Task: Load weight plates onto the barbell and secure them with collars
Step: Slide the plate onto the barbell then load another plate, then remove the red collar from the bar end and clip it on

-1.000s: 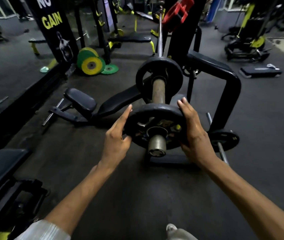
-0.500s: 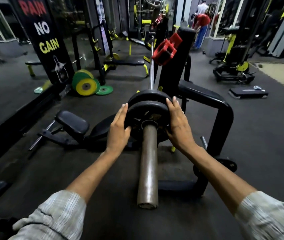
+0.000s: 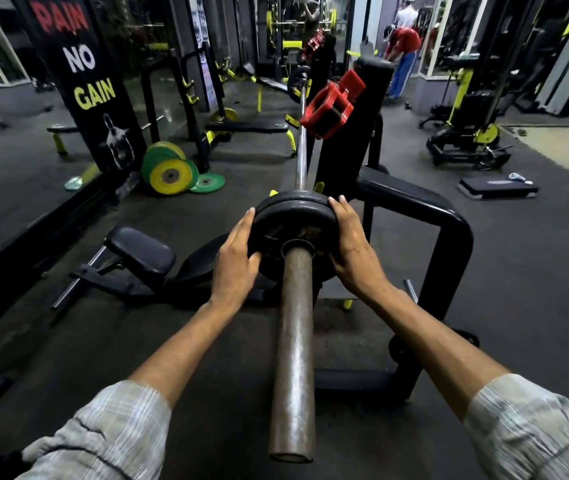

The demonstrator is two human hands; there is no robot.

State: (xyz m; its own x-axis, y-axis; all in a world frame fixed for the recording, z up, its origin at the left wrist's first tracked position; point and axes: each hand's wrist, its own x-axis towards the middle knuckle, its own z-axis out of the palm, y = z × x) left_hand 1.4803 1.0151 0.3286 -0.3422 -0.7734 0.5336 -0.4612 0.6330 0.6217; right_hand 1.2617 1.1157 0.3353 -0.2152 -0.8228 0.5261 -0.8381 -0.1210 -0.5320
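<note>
Pressing a black weight plate (image 3: 288, 223) inward along the barbell sleeve (image 3: 292, 344), both hands worked its rim from opposite sides. The left hand (image 3: 236, 261) lay flat against the plate's left edge, fingers long and close together, thumb hooked onto the face near the hub. The right hand (image 3: 354, 252) mirrored it on the right edge, fingers curled over the rim. Neither hand was a fist; both were spread along the plate, holding it. A grip at each side likely kept the plate square to the sleeve so it would not bind.

The plate sat far in on the sleeve, touching or just short of a second black plate (image 3: 293, 197) behind it; any gap could not be told. Most of the sleeve stood bare toward the camera, room for more plates or a collar.

A red collar (image 3: 331, 109) hung on the black rack upright (image 3: 349, 140), above and beyond the plates, near the bar shaft (image 3: 300, 147). A second red collar (image 3: 312, 46) showed farther down the bar. Neither was on this sleeve yet.

Green and yellow plates (image 3: 170, 173) leaned by the mirror wall, well apart. Judged: plates near seated, collar step remaining.
</note>
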